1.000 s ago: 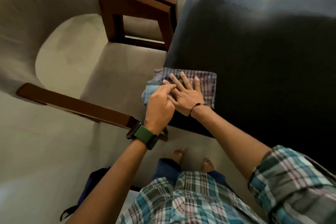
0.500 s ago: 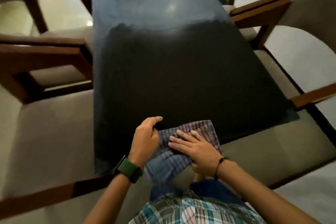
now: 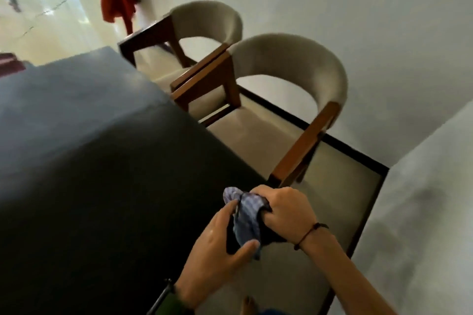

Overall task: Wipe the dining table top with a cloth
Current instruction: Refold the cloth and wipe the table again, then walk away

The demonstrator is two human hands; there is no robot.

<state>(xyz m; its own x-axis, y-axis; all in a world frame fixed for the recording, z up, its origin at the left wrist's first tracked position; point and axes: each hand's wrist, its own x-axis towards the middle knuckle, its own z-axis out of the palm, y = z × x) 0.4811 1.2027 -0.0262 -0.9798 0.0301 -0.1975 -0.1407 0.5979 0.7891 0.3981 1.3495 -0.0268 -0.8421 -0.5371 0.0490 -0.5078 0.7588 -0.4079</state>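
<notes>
Two hands, left hand and right hand, grip one bunched cloth at the dark counter corner; two chairs upper right by the wall.

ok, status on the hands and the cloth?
Left hand and right hand both grip the bunched cloth. Cloth at the table top corner. Nearest chair close by.

Bunched checked cloth beside dark table
</notes>
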